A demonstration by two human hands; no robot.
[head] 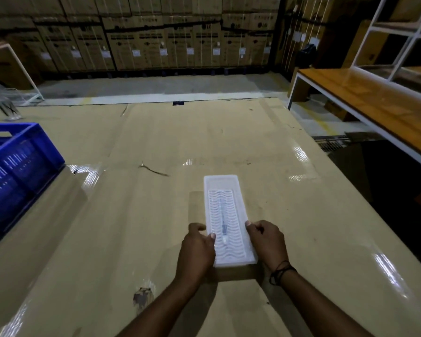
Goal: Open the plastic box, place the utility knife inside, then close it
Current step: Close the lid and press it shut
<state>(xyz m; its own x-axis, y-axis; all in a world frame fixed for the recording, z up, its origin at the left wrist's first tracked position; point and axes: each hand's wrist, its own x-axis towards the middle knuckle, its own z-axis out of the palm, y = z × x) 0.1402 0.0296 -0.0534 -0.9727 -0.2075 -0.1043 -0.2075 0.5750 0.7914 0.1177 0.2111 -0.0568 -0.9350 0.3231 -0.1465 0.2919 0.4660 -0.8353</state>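
On the cardboard-covered table (156,147), your left hand (197,249) and right hand (267,242) gripped the long sides of the plastic box (229,220), which looked light, thin-walled and slippery.

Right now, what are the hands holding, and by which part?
Both hold the plastic box by its long sides at the near end: left hand on its left edge, right hand on its right.
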